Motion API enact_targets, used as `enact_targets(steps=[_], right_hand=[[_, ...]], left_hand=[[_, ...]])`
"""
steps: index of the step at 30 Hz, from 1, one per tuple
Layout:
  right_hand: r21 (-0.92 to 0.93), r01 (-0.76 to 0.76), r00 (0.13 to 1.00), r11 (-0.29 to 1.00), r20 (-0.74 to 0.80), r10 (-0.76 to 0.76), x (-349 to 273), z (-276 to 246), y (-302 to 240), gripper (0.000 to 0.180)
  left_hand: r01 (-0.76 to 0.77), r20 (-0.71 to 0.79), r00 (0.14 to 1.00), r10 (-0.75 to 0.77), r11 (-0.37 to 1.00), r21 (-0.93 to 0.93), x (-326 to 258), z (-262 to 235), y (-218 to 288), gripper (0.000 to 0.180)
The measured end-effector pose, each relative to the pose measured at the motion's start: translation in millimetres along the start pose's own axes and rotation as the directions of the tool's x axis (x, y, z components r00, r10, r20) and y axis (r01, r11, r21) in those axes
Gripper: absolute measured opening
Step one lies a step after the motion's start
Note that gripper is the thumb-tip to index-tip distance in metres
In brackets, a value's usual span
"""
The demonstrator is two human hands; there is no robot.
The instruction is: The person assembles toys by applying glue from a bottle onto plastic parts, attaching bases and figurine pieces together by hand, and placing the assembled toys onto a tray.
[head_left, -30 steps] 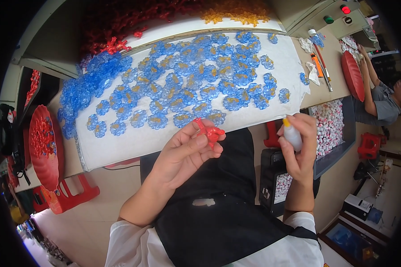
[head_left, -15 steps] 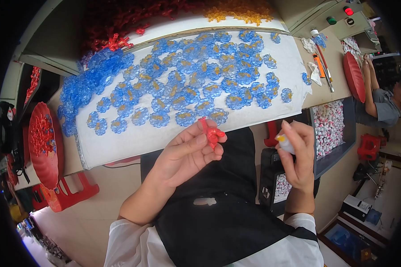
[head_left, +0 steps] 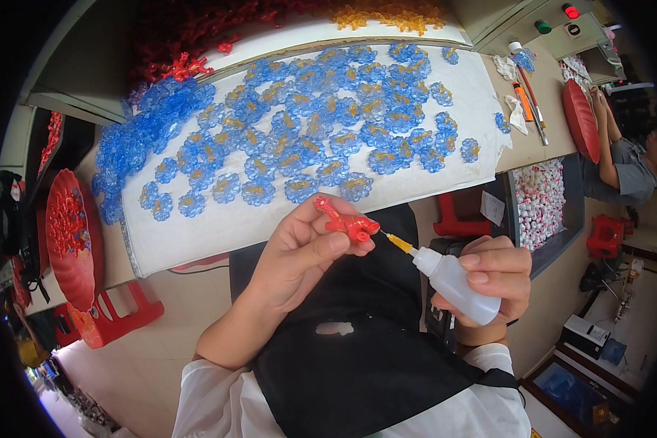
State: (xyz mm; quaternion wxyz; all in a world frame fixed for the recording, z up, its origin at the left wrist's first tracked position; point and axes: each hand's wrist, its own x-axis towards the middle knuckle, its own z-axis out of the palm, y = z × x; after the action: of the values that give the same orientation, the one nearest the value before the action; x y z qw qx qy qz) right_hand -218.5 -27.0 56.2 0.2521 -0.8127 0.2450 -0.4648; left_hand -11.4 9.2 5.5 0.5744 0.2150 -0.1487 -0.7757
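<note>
Red plastic figure (head_left: 352,228) sits in my left hand (head_left: 299,252), its body clamped between thumb and fingers, one slim end poking up past my fingertips and the other end turned to the right. I have it raised over my black apron (head_left: 343,387), just off the near edge of the tabletop (head_left: 529,152). My right hand (head_left: 498,274) has its fingers closed around a whitish squeeze bottle (head_left: 456,285), tilted so that its yellow nozzle (head_left: 401,245) points up and left at the figure. A thin needle runs from the nozzle to just beside the figure's right end; I cannot tell whether they touch.

Ahead of me a white sheet (head_left: 190,244) covers much of the tabletop, with blue flower-shaped pieces (head_left: 258,192) spread over it, many with amber bits on them. A heap of clear blue pieces (head_left: 135,146) lies at its left side. Farther back are red pieces (head_left: 219,22) and amber pieces (head_left: 390,16). To my left stands a red dish (head_left: 77,285) with small red bits in it.
</note>
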Motion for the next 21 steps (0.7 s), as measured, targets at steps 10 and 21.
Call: enact_targets(steps=[10,21], right_hand=[[0.024,0.036,0.999,0.999,0.002,-0.036,0.3,6.1,1.6,0.048],[0.04,0.031,1.0,0.999,-0.002,-0.031,-2.6,-2.7,2.8,0.049]], left_hand=[[0.015,-0.012,1.0,-0.015,1.0,0.024,-0.8,-0.4,1.0,0.025],[0.051,-0.041,0.998,-0.051,0.999,-0.02,0.1,-0.9,-0.8,0.027]])
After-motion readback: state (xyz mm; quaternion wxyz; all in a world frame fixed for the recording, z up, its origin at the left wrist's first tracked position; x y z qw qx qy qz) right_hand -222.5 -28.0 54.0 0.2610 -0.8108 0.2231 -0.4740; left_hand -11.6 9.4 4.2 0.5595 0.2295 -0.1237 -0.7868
